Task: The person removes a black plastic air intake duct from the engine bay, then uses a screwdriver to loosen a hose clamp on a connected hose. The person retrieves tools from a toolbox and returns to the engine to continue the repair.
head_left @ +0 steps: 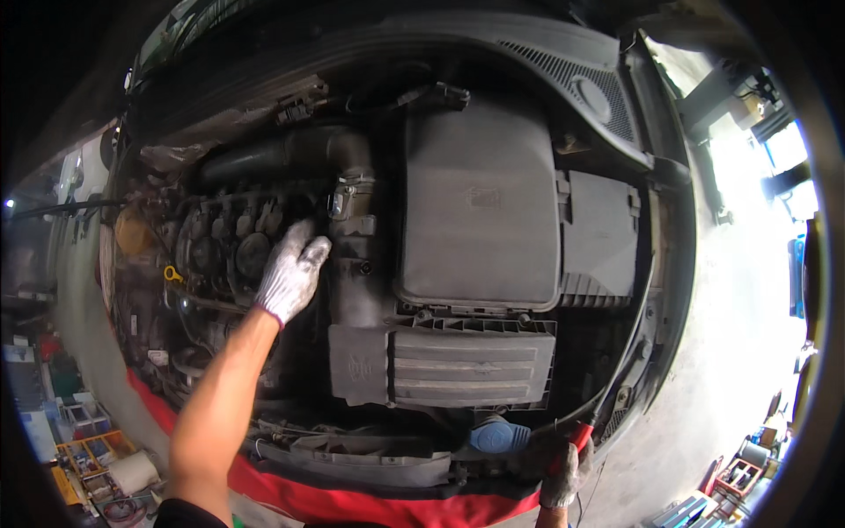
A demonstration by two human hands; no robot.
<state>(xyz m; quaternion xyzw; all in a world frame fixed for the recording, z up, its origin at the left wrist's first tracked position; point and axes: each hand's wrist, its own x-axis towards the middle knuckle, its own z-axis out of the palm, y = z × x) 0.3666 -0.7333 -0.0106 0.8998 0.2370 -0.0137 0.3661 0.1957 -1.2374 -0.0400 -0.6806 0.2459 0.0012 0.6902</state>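
Observation:
My left hand [292, 275], in a whitish knit glove with grey smudges, reaches over the dark engine [233, 251]. Its thumb and fingers are a little apart, just left of the black intake pipe [354, 286], and nothing shows between them. A metal clamp [355, 195] sits on that pipe beyond the fingertips. Low at the right, my right hand [570, 477], also gloved, is closed around a red-handled tool [579, 436] by the front edge of the engine bay. Part of this hand is hidden by the tool and the lower picture edge.
A large black box cover [480, 202] fills the middle, with a ribbed cover [471, 365] nearer me. The blue reservoir cap [499, 436] and yellow dipstick ring [173, 274] stand out. Red cloth [378, 503] lines the front. Tool trays [97, 453] stand on the floor at left.

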